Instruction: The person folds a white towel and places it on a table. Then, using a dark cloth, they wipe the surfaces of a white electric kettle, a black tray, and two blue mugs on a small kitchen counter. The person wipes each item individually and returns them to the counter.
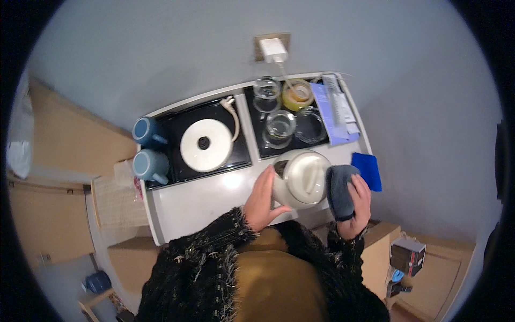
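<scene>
A white electric kettle (307,177) stands upright before me near the front of the white tea cabinet top, its lid on. My left hand (263,201) is wrapped against its left side, fingers along the wall and thumb at the front. In my right hand (358,201) is a folded grey cloth (341,191), lying against or very near the kettle's right side; contact cannot be told. The round white kettle base (206,145), with its cord and plug, rests on the black panel at the left. Beyond my right fingers lies a blue cloth (367,171) at the right edge.
Glass cups (280,124), a glass dish (310,125) and a yellow tape roll (297,94) sit behind the kettle. Purple packets (328,114) lie to their right. Two blue mugs (151,166) stand upside down at the left edge. A charger (273,50) is plugged into the wall.
</scene>
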A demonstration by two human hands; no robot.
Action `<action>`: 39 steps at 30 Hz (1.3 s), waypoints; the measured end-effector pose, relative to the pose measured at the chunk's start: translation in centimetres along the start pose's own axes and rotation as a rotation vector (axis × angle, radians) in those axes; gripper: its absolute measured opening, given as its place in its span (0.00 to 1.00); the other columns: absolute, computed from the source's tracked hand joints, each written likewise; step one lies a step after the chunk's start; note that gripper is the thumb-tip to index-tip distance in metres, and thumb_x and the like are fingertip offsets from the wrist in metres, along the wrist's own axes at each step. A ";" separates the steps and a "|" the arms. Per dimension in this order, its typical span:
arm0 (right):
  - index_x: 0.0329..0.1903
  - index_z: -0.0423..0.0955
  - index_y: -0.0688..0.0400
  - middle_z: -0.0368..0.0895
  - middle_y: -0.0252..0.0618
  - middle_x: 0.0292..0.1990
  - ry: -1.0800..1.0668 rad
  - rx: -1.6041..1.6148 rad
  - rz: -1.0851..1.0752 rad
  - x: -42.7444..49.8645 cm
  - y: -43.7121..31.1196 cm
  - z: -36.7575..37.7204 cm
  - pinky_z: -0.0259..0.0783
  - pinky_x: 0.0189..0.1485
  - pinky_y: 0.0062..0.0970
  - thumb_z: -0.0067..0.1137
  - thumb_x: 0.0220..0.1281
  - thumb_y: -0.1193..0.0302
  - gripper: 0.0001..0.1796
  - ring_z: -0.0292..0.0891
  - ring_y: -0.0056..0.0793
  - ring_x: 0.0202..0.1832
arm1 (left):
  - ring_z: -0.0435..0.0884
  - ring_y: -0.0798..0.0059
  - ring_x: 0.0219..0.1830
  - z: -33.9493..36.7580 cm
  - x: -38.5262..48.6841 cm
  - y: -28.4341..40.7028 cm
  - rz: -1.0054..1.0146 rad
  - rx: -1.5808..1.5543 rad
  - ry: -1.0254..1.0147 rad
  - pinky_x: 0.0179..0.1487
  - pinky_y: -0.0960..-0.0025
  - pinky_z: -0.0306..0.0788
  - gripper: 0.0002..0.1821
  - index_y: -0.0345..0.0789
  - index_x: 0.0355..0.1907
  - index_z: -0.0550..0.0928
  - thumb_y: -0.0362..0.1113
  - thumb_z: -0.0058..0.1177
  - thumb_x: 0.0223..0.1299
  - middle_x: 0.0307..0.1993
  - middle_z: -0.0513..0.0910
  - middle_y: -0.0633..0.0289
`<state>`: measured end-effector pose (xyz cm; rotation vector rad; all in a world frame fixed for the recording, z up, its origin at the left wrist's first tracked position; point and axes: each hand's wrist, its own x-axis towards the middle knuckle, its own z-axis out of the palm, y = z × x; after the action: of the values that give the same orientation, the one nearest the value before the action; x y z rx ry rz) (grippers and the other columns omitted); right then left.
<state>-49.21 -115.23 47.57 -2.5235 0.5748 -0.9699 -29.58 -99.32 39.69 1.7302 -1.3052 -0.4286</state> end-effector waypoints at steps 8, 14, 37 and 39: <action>0.51 0.78 0.53 0.75 0.43 0.56 -0.241 -0.100 -0.218 2.7 -7.9 4.0 0.52 0.68 0.53 0.60 0.38 0.73 0.29 0.66 0.50 0.64 | 0.70 0.51 0.61 -3.3 -1.8 -2.1 -0.086 -0.013 -0.011 0.65 0.59 0.64 0.29 0.32 0.59 0.72 0.35 0.62 0.54 0.58 0.71 0.48; 0.53 0.77 0.56 0.77 0.42 0.52 -0.333 -0.044 -0.292 5.4 -11.0 9.0 0.60 0.65 0.47 0.57 0.36 0.77 0.31 0.69 0.45 0.60 | 0.72 0.50 0.57 -7.5 -3.6 -5.1 -0.181 0.159 0.527 0.60 0.59 0.67 0.21 0.32 0.51 0.75 0.32 0.61 0.53 0.53 0.73 0.47; 0.62 0.68 0.61 0.64 0.54 0.65 -0.433 0.096 -0.106 5.0 -10.9 25.2 0.54 0.68 0.49 0.56 0.46 0.79 0.33 0.57 0.55 0.69 | 0.76 0.75 0.48 -13.7 -3.4 -11.0 -0.707 -1.182 0.745 0.57 0.68 0.70 0.25 0.26 0.63 0.64 0.33 0.50 0.68 0.50 0.77 0.59; 0.59 0.71 0.61 0.67 0.53 0.63 -0.411 0.139 -0.083 5.3 -10.9 24.6 0.56 0.67 0.49 0.56 0.45 0.79 0.31 0.59 0.54 0.68 | 0.77 0.76 0.46 -13.3 -3.3 -11.0 -0.646 -1.186 0.693 0.55 0.70 0.71 0.18 0.28 0.57 0.69 0.33 0.48 0.69 0.46 0.79 0.61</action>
<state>-25.96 -103.84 38.65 -2.5323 0.2697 -0.4715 -14.90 -90.02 37.07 1.0119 0.1197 -0.6850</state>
